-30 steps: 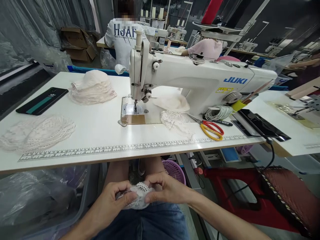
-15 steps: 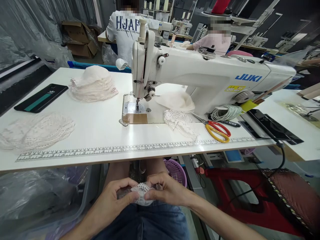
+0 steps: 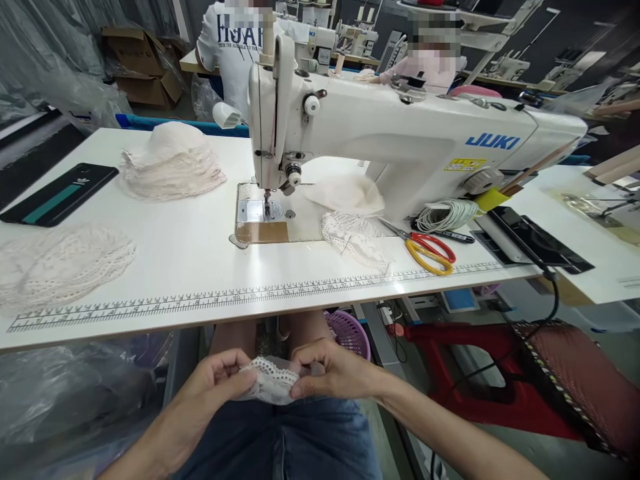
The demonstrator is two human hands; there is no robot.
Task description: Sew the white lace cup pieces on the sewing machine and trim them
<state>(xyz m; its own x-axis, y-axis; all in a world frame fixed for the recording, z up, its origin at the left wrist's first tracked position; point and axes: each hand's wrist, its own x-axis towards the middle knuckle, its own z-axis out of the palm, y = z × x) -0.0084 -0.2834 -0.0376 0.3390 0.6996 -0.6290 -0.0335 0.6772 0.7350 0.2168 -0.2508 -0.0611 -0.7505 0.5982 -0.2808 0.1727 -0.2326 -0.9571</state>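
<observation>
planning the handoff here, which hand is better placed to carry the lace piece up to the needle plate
Left, probably. Both hands pinch the lace piece over the lap, but the left hand sits more nearly below the needle plate; the right hand lies nearer the scissors.

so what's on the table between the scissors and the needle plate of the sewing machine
In the head view, a loose piece of white lace lies between the scissors and the needle plate, with a plain white fabric cup just behind it.
</observation>
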